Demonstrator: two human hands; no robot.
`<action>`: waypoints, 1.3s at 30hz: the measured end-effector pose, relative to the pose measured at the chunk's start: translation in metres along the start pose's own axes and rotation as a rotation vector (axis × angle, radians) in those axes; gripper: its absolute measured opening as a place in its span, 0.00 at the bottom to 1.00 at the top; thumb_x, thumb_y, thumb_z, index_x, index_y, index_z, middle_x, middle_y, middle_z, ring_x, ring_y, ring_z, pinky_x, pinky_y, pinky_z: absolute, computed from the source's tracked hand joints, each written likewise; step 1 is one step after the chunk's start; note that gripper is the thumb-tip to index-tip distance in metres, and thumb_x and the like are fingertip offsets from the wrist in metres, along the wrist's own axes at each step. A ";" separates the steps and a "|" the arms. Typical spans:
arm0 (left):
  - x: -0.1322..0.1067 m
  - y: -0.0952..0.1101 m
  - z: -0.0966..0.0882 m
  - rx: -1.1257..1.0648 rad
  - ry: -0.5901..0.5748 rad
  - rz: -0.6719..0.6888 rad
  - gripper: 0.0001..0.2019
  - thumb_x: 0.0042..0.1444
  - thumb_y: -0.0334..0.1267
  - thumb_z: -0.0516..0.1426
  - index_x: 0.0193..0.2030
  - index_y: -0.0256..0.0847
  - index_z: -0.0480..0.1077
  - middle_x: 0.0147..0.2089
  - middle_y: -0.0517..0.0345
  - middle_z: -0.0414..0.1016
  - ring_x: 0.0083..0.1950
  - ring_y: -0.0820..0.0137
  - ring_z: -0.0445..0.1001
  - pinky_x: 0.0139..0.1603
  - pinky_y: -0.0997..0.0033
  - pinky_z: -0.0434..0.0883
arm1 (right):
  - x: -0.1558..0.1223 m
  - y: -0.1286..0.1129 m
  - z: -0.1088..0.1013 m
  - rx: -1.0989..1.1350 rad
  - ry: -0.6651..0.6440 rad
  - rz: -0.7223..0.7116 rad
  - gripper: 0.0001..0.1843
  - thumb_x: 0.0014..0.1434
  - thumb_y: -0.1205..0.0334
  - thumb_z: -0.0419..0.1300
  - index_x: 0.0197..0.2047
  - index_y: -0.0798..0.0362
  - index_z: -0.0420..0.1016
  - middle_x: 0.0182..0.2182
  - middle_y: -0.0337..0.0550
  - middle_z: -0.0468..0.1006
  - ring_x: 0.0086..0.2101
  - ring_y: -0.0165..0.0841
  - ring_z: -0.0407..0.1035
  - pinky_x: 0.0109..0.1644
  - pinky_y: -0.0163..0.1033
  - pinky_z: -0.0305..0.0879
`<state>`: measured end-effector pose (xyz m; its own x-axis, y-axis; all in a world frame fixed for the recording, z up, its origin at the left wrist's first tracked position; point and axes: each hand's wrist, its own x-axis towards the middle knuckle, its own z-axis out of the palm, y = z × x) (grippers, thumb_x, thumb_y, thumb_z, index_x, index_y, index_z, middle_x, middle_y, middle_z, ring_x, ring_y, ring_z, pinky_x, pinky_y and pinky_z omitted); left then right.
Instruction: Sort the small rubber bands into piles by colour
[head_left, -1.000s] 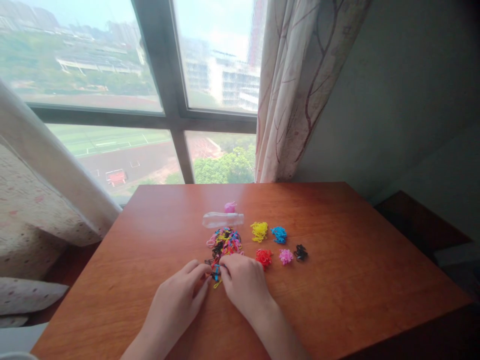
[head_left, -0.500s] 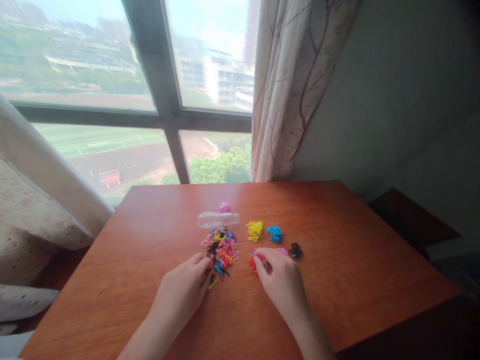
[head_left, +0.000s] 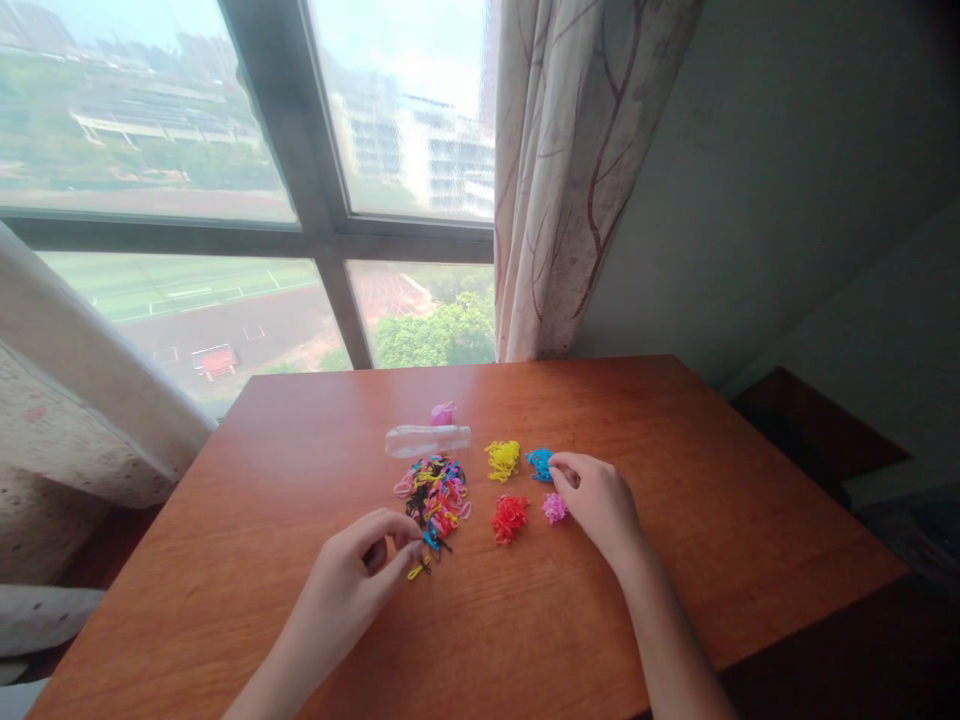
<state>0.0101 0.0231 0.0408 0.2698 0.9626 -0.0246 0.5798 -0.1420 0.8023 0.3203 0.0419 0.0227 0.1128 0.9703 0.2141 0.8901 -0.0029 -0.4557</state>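
A mixed heap of small coloured rubber bands (head_left: 433, 492) lies in the middle of the wooden table (head_left: 675, 560). To its right are sorted little piles: yellow (head_left: 502, 458), blue (head_left: 539, 463), red (head_left: 509, 517) and pink (head_left: 554, 508). My left hand (head_left: 358, 565) rests at the heap's near edge, thumb and forefinger pinched beside a loose yellow band (head_left: 417, 570). My right hand (head_left: 600, 502) reaches to the blue pile, fingertips pinched at its right edge; what they hold is too small to see. It covers the spot right of the pink pile.
A clear plastic bottle (head_left: 426, 440) lies on its side behind the heap, with a pink cap (head_left: 442, 413) just beyond it. Curtains hang at the left (head_left: 90, 400) and right (head_left: 577, 170) of the window. A dark low surface (head_left: 817, 430) sits to the table's right.
My right hand left the mixed heap, passed over the red pile and now sits at the blue pile. My left hand stayed at the heap's near edge. The black pile is now hidden.
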 end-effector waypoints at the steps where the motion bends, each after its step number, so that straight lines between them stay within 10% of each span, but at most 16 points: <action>1: 0.000 -0.001 0.000 -0.039 0.003 -0.020 0.13 0.57 0.47 0.57 0.32 0.40 0.76 0.22 0.64 0.64 0.24 0.75 0.57 0.24 0.76 0.55 | 0.000 0.000 0.001 -0.003 0.004 0.006 0.10 0.59 0.64 0.57 0.38 0.47 0.80 0.28 0.38 0.79 0.29 0.32 0.71 0.34 0.33 0.59; 11: 0.002 0.001 0.007 -0.356 -0.006 -0.136 0.16 0.53 0.50 0.60 0.33 0.37 0.75 0.25 0.61 0.69 0.27 0.73 0.63 0.27 0.76 0.60 | -0.017 -0.038 -0.001 0.245 0.059 0.002 0.10 0.60 0.60 0.56 0.38 0.50 0.80 0.24 0.37 0.75 0.25 0.31 0.68 0.32 0.33 0.60; 18: 0.002 0.014 0.025 -0.434 -0.074 -0.065 0.12 0.54 0.45 0.60 0.32 0.37 0.74 0.23 0.65 0.61 0.26 0.75 0.57 0.26 0.77 0.56 | -0.049 -0.097 0.018 0.790 -0.327 -0.003 0.10 0.58 0.59 0.60 0.40 0.52 0.80 0.21 0.32 0.68 0.22 0.26 0.60 0.25 0.30 0.53; 23: 0.001 0.017 0.030 -0.401 -0.070 -0.035 0.12 0.56 0.45 0.59 0.32 0.37 0.73 0.24 0.65 0.59 0.27 0.75 0.55 0.27 0.77 0.55 | -0.059 -0.103 0.019 0.869 -0.336 0.040 0.08 0.59 0.62 0.59 0.33 0.54 0.78 0.21 0.33 0.68 0.23 0.25 0.59 0.26 0.30 0.52; 39: -0.009 -0.005 0.003 -0.034 -0.028 -0.028 0.14 0.60 0.48 0.55 0.36 0.40 0.76 0.23 0.64 0.63 0.25 0.73 0.59 0.26 0.76 0.57 | 0.001 -0.003 -0.012 -0.245 -0.067 -0.081 0.09 0.62 0.66 0.57 0.33 0.48 0.76 0.30 0.37 0.78 0.30 0.30 0.69 0.31 0.33 0.51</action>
<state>0.0071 0.0149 0.0352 0.2760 0.9591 -0.0634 0.5611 -0.1072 0.8208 0.3226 0.0398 0.0346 0.0149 0.9836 0.1796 0.9764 0.0244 -0.2148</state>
